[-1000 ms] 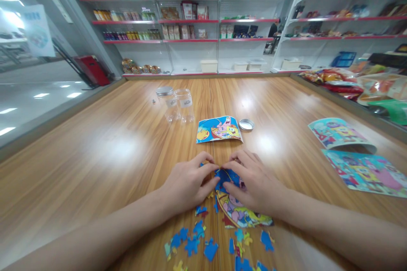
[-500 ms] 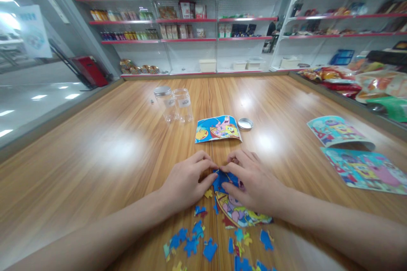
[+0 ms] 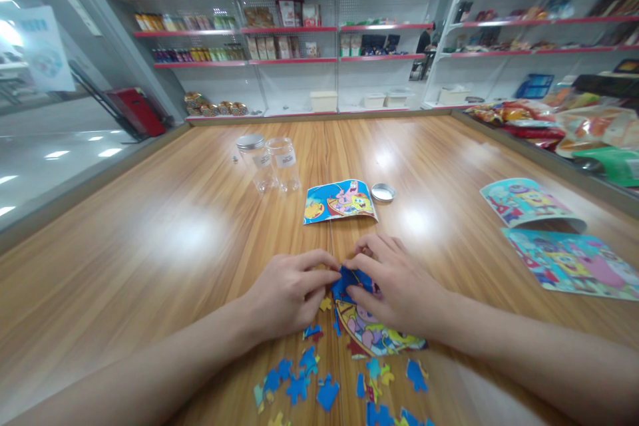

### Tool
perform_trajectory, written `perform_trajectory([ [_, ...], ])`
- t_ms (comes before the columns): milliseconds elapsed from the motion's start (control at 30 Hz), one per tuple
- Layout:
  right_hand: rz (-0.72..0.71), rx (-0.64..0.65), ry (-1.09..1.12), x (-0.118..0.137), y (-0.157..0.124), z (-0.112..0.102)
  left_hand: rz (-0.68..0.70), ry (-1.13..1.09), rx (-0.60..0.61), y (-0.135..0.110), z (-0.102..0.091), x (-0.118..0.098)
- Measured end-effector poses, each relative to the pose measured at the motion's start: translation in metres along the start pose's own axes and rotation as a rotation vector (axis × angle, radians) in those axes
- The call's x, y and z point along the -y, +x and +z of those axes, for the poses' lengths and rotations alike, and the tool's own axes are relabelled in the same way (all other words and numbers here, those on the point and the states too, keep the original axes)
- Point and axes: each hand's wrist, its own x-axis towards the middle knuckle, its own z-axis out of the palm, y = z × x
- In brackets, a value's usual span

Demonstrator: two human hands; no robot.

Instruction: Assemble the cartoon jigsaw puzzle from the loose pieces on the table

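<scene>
The part-made puzzle lies on the near middle of the desk, its picture's top pointing to the far side. I can't tell its long way, since the right hand covers some. That hand is bent but loose, thumb apart. The left hand bends at the far left corner; I can't tell if it grips anything.

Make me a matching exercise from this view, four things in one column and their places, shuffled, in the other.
1. capped jar
2. loose lid
3. loose puzzle pieces
4. right hand

A. over the partly built puzzle
B. beside the picture card
C. scattered, mostly low in view
D. beside the open jar

Pairs: 1-D, 2-B, 3-C, 4-A
</scene>
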Motion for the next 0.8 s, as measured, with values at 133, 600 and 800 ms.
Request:
perform_trajectory([
  [133, -0.002, -0.006, 0.0, -0.0001, -0.0002, 0.0003, 0.02, 0.053, 0.05, 0.0, -0.0048, -0.0016],
  [600, -0.006, -0.013, 0.006, -0.0001, -0.0011, 0.0006, 0.034, 0.049, 0.062, 0.0003, -0.0066, -0.0038],
  [800, -0.008, -0.003, 0.003, -0.0012, -0.0011, 0.0008, -0.002, 0.016, 0.033, -0.0024, -0.0068, -0.0013],
])
